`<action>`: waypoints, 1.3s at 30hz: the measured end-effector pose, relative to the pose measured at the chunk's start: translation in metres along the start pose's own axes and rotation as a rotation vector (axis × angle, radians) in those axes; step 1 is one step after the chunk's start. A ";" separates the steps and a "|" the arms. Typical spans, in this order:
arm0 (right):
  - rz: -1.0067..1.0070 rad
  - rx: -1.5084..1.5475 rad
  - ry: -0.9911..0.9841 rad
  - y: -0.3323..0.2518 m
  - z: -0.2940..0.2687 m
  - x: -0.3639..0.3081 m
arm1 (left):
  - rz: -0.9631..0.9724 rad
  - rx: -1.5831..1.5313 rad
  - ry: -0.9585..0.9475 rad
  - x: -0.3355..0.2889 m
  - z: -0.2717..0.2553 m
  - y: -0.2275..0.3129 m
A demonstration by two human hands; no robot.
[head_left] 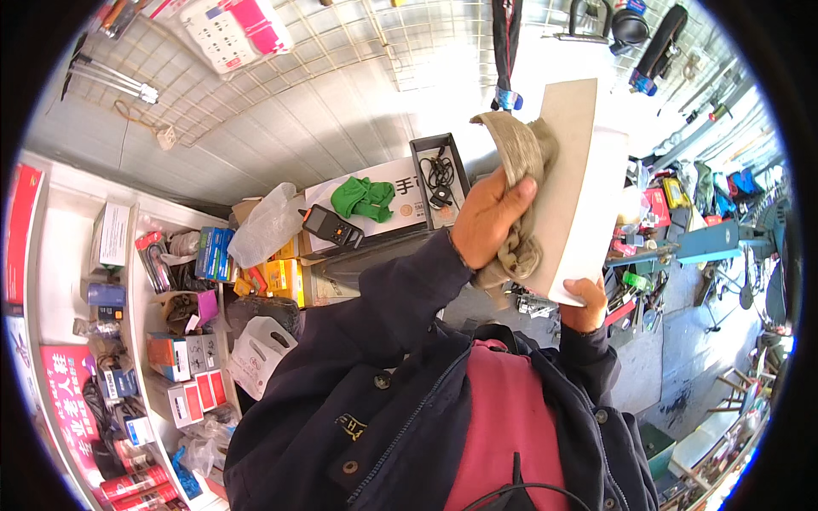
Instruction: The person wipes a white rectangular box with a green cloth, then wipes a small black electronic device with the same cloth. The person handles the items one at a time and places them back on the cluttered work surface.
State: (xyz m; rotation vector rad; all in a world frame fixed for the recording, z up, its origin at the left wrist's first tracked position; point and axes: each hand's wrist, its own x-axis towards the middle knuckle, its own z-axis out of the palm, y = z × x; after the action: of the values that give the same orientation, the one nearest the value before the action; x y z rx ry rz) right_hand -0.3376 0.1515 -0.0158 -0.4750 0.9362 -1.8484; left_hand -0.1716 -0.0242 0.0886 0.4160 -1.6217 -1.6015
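Left hand (pixel 487 217) grips olive rag (pixel 521 170), pressing it on flat grey board (pixel 567 162); right hand (pixel 584 304) clamps board's bottom edge. Green cloth (pixel 364 198) on counter behind.

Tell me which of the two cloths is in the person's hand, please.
The khaki cloth, pressed by the left hand against the cardboard sheet; the green cloth lies untouched on a box.

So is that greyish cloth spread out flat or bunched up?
Bunched up. The cloth is crumpled in the left hand and pressed against the flat board, which the right hand holds by its lower edge.
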 end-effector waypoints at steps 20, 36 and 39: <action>-0.060 -0.632 -0.045 0.008 -0.021 0.005 | -0.462 -0.560 0.287 -0.046 0.006 -0.091; 0.041 -0.437 0.158 0.021 -0.035 -0.008 | 0.004 -0.613 0.517 0.028 -0.156 0.012; 0.033 -0.013 0.226 0.031 -0.039 -0.010 | 0.167 -0.585 0.619 0.040 -0.200 0.001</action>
State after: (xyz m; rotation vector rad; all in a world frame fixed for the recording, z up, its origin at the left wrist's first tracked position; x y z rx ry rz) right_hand -0.3415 0.1683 -0.0636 -0.2596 1.1007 -1.8937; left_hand -0.0523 -0.1889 0.0768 0.3941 -0.6703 -1.5306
